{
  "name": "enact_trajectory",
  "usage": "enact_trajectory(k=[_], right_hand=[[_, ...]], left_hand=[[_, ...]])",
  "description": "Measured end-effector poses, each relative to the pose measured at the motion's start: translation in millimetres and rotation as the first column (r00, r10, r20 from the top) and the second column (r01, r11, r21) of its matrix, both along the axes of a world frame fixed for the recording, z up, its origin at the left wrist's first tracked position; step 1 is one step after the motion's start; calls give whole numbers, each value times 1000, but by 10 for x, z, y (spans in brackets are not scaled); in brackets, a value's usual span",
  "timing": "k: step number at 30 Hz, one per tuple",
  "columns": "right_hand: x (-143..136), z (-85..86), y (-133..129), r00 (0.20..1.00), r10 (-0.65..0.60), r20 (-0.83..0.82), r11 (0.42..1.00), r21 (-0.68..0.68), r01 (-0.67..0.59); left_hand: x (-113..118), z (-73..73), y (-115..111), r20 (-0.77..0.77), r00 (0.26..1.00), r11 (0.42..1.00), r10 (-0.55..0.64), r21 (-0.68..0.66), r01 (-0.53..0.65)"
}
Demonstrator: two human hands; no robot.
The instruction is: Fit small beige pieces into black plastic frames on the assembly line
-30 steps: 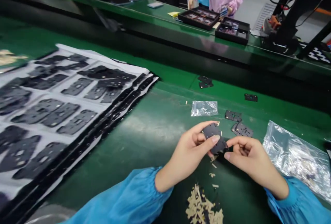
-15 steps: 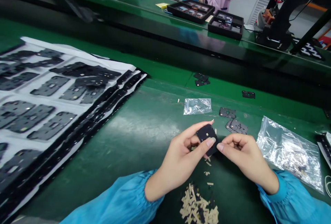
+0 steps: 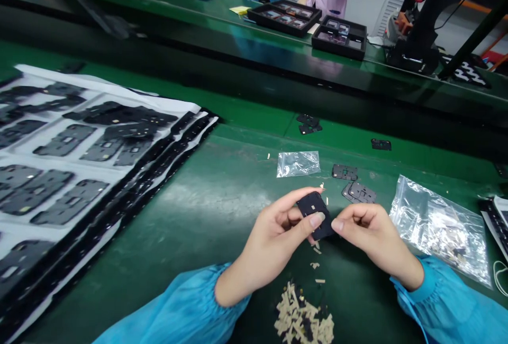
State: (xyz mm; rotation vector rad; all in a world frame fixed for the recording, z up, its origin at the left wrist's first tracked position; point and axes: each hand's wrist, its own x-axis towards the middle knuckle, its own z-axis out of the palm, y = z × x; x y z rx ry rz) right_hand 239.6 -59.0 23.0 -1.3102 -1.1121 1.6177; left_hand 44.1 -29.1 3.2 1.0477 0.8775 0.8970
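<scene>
Many dark plates (image 3: 59, 210): laid in rows on a white liner (image 3: 107, 87), blurred and partly overlapping; the liner runs out of view at the left, so no full count is possible.
Left grip (image 3: 273, 233): closed on one dark plate, thumb laid across its face; the fingers behind are mostly hidden.
Small clear bag (image 3: 298, 164): flat on the table (image 3: 206, 211) beyond that hand; glare hides whether anything is inside.
Tan scraps (image 3: 304, 317): heaped on the table nearer the body, cut off below; the darker bits among them are too small to name.
Held plate (image 3: 307, 204): raised above the table between both hands, tilted; likely light, thin and stiff, somewhat slippery, and fragile if flexed. Best held by opposite edges, or with a thumb pressed lightly on plain surface, clear of the pale patch (what that patch is, I can't say).
Loose plates (image 3: 361, 193): on the table beyond the right hand, two overlapping, so the lower shows only its margin.
Right grip (image 3: 369, 233): thumb and forefinger drawn in at the plate's right edge; whether they pinch it or something smaller, I cannot tell.
Large clear bag (image 3: 440, 227): right of that hand, its contents lost in shine.
</scene>
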Motion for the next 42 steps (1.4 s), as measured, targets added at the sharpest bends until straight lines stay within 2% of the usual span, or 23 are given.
enact_trajectory(k=[3, 7, 9, 11, 13, 16, 18, 19, 21, 23, 24, 26, 28, 30, 32, 34, 37, 42], right_hand=[[-14, -66, -6, 996, -11, -92, 998, -68, 5], [-9, -123, 15, 954, -6, -299, 975, -214, -60], [-15, -128, 17, 940, -16, -340, 968, -239, -70], [-38, -122, 1, 954, -26, -298, 984, -176, -29], [-66, -110, -32, 983, -51, -179, 998, -34, 46], [-66, -66, -70, 992, -123, 27, 976, 183, 117], [-17, -7, -69, 971, -148, 186, 938, 338, 78], [17, 30, -61, 949, -148, 278, 903, 430, 15], [85, 102, -45, 877, -152, 456, 796, 583, -165], [130, 154, -39, 800, -156, 579, 691, 643, -330], [141, 169, -40, 774, -157, 614, 659, 649, -381], [150, 184, -45, 754, -159, 637, 641, 648, -412], [155, 194, -44, 779, -154, 607, 680, 638, -362], [166, 213, -36, 825, -126, 551, 782, 567, -259], [177, 236, -27, 878, -61, 474, 893, 419, -164], [176, 251, -26, 929, 4, 370, 959, 262, -109], [142, 242, -35, 971, 21, 238, 988, 145, -57], [82, 201, -31, 995, -28, 91, 996, 85, 20]], left_hand=[[-9, 24, -16, 25, 1000, 1000, 6, 19, -7], [-19, 46, 6, 49, 999, 999, 6, 46, -8], [-16, 38, 25, 66, 997, 998, 38, 56, -41], [-11, 24, 34, 77, 994, 995, 74, 66, -79], [-9, 15, 36, 72, 993, 992, 90, 81, -95], [-33, 38, 49, 5, 997, 990, 73, 120, -73], [-72, 86, 74, -101, 995, 988, -19, 150, 34], [-95, 119, 89, -170, 981, 979, -92, 165, 120], [-132, 193, 113, -320, 918, 930, -236, 199, 308], [-143, 257, 117, -453, 833, 860, -318, 231, 454], [-138, 276, 112, -498, 796, 827, -344, 240, 508], [-114, 281, 92, -542, 749, 775, -381, 255, 579], [-89, 242, 71, -557, 745, 755, -366, 290, 588], [-78, 179, 54, -576, 763, 759, -294, 345, 552], [-81, 119, 42, -589, 778, 760, -221, 396, 515], [-87, 80, 32, -580, 796, 755, -172, 441, 485], [-88, 49, 16, -559, 818, 738, -140, 492, 462], [-78, 18, -1, -577, 806, 719, -131, 505, 478]])
